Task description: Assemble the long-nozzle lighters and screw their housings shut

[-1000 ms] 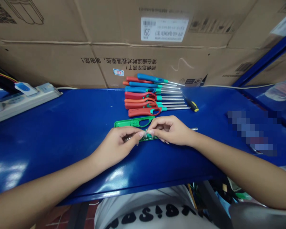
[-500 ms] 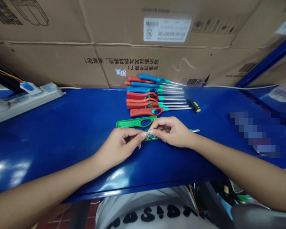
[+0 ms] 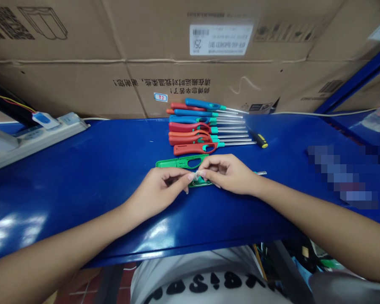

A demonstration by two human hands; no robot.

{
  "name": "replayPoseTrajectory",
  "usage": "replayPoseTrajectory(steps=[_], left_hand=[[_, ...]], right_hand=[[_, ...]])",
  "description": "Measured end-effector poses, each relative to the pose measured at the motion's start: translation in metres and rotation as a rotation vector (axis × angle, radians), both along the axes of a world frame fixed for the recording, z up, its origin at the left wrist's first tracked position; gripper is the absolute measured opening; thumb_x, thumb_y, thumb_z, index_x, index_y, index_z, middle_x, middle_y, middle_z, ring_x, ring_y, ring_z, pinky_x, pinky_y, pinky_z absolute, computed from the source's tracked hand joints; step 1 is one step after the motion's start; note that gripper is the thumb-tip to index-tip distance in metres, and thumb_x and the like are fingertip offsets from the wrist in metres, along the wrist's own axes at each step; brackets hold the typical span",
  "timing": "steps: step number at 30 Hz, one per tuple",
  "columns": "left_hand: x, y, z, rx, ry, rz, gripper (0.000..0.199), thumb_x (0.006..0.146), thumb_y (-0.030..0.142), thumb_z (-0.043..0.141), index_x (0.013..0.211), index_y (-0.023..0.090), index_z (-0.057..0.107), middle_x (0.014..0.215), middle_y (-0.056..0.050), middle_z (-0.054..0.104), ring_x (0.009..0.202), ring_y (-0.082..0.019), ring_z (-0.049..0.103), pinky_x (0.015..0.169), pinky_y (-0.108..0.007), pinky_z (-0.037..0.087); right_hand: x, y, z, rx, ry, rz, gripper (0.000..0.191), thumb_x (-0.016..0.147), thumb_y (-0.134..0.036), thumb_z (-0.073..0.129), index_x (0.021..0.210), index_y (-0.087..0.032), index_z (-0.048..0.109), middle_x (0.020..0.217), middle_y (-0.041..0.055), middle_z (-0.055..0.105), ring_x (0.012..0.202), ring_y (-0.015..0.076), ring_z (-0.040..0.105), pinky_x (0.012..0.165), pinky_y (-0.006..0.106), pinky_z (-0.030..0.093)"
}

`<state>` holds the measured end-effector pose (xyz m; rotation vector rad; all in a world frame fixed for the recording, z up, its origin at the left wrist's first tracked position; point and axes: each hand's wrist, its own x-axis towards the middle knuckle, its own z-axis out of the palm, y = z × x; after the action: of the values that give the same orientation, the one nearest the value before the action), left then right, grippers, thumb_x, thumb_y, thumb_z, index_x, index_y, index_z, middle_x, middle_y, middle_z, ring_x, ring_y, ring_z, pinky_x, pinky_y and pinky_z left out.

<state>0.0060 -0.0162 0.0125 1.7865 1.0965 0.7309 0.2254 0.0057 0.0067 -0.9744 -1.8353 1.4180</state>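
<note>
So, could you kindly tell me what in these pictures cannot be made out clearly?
All from the head view:
- The small clear piece between the fingertips of the left hand and right hand: too small and blurred to identify.
- The lower green piece: mostly hidden by both hands.
- The patch on the right of the blue bench: pixelated.
- The clutter below the bench: cut off by the bench and the frame edge.

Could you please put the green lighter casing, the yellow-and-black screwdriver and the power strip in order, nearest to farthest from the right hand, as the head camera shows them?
1. Green lighter casing: just left of the right hand.
2. Screwdriver: back right.
3. Power strip: far left.
</note>
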Motion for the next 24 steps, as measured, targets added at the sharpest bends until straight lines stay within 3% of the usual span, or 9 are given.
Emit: replayPoseTrajectory(steps=[3,6,12,19,24], left_hand=[[-0.0025,0.0028,-0.0013,-0.022,-0.048,0.019,0.023,0.09,0.04,0.07,0.092,0.018,0.077,0.073,0.0,0.073,0.066,-0.013,0.064,0.064,-0.021,0.049],[-0.005,0.0037,-0.0041,-0.011,-0.075,0.054,0.028,0.084,0.038,0.076,0.104,0.018,0.077,0.081,-0.001,0.077,0.07,-0.014,0.067,0.065,-0.023,0.052],[-0.0058,0.0037,-0.0067,0.005,-0.061,0.04,0.023,0.089,0.037,0.073,0.104,0.022,0.08,0.101,-0.002,0.081,0.086,-0.018,0.073,0.074,-0.025,0.055],[-0.0014,0.0033,-0.0078,0.03,-0.036,0.001,0.019,0.091,0.034,0.068,0.089,0.02,0.082,0.083,0.0,0.081,0.074,-0.016,0.072,0.068,-0.023,0.054],[-0.001,0.0037,-0.0051,0.028,-0.075,0.046,0.022,0.088,0.035,0.071,0.1,0.02,0.082,0.094,-0.003,0.082,0.083,-0.02,0.074,0.072,-0.026,0.056]], right_hand=[[0.0019,0.0029,0.0009,-0.063,0.013,-0.028,0.033,0.085,-0.047,0.073,0.084,-0.015,0.065,0.055,-0.0069,0.053,0.041,0.0053,0.044,0.04,0.019,0.035],[0.005,0.0065,0.0006,-0.119,0.036,-0.049,0.039,0.083,-0.053,0.074,0.085,-0.015,0.065,0.053,-0.0073,0.054,0.036,0.0048,0.042,0.035,0.019,0.033],[0.0039,0.0062,-0.0012,-0.118,0.065,-0.079,0.038,0.081,-0.051,0.077,0.08,-0.016,0.062,0.05,-0.0085,0.05,0.037,0.0041,0.039,0.036,0.019,0.029],[-0.0018,0.0027,-0.004,-0.068,0.093,-0.117,0.039,0.078,-0.05,0.079,0.075,-0.016,0.061,0.057,-0.0059,0.052,0.046,0.004,0.039,0.042,0.019,0.028],[-0.0004,0.004,-0.0035,-0.124,0.11,-0.124,0.042,0.077,-0.056,0.077,0.078,-0.017,0.061,0.054,-0.0063,0.053,0.038,0.005,0.037,0.036,0.021,0.026]])
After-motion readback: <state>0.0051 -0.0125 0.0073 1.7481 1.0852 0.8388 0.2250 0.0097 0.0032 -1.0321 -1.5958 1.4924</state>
